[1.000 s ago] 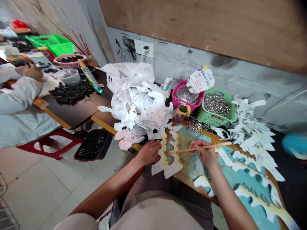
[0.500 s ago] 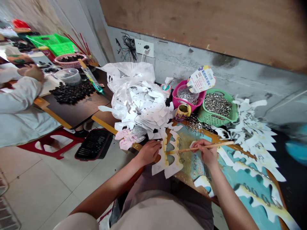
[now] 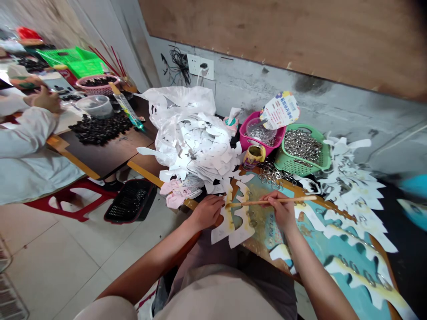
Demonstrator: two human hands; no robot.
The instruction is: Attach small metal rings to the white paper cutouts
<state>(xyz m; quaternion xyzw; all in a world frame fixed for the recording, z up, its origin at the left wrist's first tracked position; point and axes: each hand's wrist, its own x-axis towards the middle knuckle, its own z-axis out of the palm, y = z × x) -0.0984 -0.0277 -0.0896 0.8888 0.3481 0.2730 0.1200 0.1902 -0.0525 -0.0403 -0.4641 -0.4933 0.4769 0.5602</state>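
My right hand (image 3: 279, 209) is closed round a thin wooden brush (image 3: 247, 203). The brush lies nearly level, its tip touching the yellow-smeared edge of a white scalloped cut-out (image 3: 223, 229). My left hand (image 3: 208, 212) lies over the left side of that cut-out, its fingers stretched along the edge. Just right of it is a second scalloped cut-out (image 3: 242, 233), with metal rings along its right edge; the brush passes over it. Under my right hand is a stained board with a printed blue label (image 3: 274, 229).
A heap of white cut-outs (image 3: 207, 146) spills from a plastic bag. Behind are a pink basket (image 3: 245, 138), a green basket of metal rings (image 3: 302, 169) and a small yellow tin (image 3: 253, 155). Ringed cut-outs (image 3: 353, 235) cover the right. A co-worker's hands (image 3: 46, 100) are at the left table.
My right hand and the brush have moved left and slightly up, so the tip is higher along the left cut-out's edge. My left hand stays in place. The co-worker's hands have shifted slightly.
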